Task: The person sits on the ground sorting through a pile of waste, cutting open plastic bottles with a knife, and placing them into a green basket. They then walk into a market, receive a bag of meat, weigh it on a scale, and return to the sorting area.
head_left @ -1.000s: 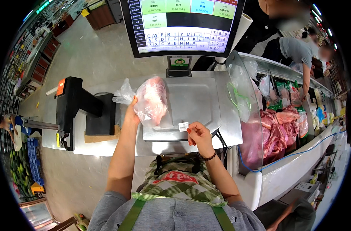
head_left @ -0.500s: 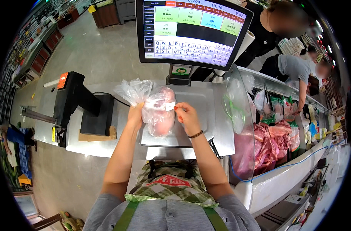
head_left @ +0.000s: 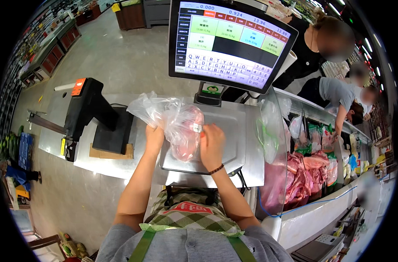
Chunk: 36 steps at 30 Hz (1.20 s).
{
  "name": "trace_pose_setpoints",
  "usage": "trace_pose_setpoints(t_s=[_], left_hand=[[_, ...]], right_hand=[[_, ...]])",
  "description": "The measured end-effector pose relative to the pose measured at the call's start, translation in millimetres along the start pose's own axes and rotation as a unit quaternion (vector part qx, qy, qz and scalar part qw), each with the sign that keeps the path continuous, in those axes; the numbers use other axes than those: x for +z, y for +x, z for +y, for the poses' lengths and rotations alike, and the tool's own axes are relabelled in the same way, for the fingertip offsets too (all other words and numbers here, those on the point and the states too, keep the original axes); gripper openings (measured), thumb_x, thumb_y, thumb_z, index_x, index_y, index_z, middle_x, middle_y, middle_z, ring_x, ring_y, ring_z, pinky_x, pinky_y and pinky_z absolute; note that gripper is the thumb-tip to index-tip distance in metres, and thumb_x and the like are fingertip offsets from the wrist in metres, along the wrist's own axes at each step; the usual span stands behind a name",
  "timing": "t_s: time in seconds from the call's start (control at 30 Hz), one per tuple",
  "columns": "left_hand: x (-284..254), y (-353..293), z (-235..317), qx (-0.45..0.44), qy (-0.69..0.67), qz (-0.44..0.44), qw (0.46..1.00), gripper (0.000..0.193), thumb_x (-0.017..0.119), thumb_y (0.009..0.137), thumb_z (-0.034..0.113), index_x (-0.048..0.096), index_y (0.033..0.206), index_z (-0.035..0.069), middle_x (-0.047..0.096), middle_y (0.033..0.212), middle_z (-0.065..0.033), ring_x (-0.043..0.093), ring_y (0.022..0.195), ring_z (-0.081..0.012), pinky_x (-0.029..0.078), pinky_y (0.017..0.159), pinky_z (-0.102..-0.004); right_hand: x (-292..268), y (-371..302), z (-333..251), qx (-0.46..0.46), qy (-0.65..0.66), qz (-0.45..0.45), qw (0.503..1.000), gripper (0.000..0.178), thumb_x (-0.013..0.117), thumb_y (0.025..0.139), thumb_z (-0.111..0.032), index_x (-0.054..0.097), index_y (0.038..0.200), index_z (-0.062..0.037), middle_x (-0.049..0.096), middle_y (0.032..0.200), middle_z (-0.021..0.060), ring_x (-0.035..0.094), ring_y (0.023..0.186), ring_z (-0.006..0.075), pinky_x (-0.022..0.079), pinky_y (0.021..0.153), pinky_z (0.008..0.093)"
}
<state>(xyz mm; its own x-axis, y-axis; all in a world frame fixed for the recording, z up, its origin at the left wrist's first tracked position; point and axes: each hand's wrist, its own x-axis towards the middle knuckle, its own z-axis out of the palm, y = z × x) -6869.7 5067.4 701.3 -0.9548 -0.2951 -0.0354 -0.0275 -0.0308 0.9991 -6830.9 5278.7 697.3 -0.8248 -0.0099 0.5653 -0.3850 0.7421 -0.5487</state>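
A clear plastic bag of pink meat [head_left: 186,142] is over the metal weighing plate [head_left: 229,131]. My left hand [head_left: 154,139] is closed round the gathered side of the bag, whose loose end puffs out above the fist. A small white sticker label [head_left: 197,128] lies against the right side of the bag, slightly bent. At its edge is my right hand [head_left: 213,144], fingers curled and the fingertips touching the label and bag; a beaded bracelet circles that wrist. Whether the bag rests fully on the plate is hard to see.
Behind the plate stands a lit scale screen [head_left: 234,43]. A black bag-sealing device [head_left: 94,113] is on the counter's left. To the right, a clear panel with hanging bags [head_left: 268,126] borders a case of raw meat [head_left: 301,177]. Co-workers [head_left: 336,94] are beyond.
My right hand has moved down and closer, its fingers folding in at the label, which lies nearer the bag. The bag has shifted slightly in my left hand. The screen's figures differ.
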Motion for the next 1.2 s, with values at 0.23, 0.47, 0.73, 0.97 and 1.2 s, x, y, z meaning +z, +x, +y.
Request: trace_pose_setpoints(t_s=[0.23,0.47,0.73,0.97,1.2], left_hand=[[-36.9,-19.3,42.1,0.118,0.067,-0.005,0.991,0.020,0.064,0.092,0.013,0.071,0.103,-0.002,0.072,0.093,-0.0095,0.066,0.086,-0.0163,0.050,0.076,-0.0316],[-66.5,-81.0,120.0,0.374,0.255,0.031,0.891,0.036,0.065,0.079,0.011,0.068,0.114,0.003,0.064,0.117,-0.0136,0.058,0.116,-0.0274,0.045,0.097,-0.0431],[-263.5,-135.2,-8.0,-0.269,-0.194,-0.019,0.943,0.079,0.036,0.094,0.077,0.052,0.133,0.010,0.062,0.128,-0.0117,0.063,0.111,-0.0252,0.055,0.083,-0.0424],[-256.0,-188.8,13.1,-0.023,0.042,-0.068,0.997,0.057,0.068,0.086,0.009,0.049,0.140,0.008,0.062,0.128,-0.0108,0.063,0.114,-0.0228,0.054,0.095,-0.0380],[-268.7,-251.3,-86.9,-0.030,-0.360,0.214,0.908,0.061,0.059,0.078,-0.010,0.048,0.136,0.003,0.058,0.133,-0.0111,0.062,0.113,-0.0180,0.053,0.089,-0.0308]], right_hand=[[-0.6,28.0,-68.4,-0.025,0.205,-0.045,0.977,0.049,0.066,0.087,-0.009,0.052,0.133,-0.0024,0.059,0.128,0.0171,0.053,0.123,0.0358,0.041,0.106,0.0441],[65.2,47.5,-114.1,0.007,0.616,-0.224,0.755,0.047,0.061,0.095,-0.028,0.049,0.136,-0.0092,0.056,0.135,0.0092,0.054,0.122,0.0254,0.046,0.101,0.0396],[26.4,78.8,-268.8,0.132,0.658,-0.575,0.468,0.034,0.046,0.107,-0.028,0.038,0.079,-0.0108,0.030,0.054,-0.0027,0.028,0.046,0.0110,0.031,0.050,0.0285],[77.3,62.6,-305.1,-0.037,0.559,-0.697,0.447,0.015,0.056,0.102,-0.020,0.052,0.094,-0.0077,0.050,0.068,0.0021,0.048,0.059,0.0143,0.044,0.059,0.0283],[130.5,27.0,-305.8,-0.289,0.465,-0.483,0.683,0.013,0.061,0.098,-0.018,0.059,0.106,-0.0069,0.062,0.083,0.0048,0.059,0.072,0.0167,0.050,0.067,0.0277]])
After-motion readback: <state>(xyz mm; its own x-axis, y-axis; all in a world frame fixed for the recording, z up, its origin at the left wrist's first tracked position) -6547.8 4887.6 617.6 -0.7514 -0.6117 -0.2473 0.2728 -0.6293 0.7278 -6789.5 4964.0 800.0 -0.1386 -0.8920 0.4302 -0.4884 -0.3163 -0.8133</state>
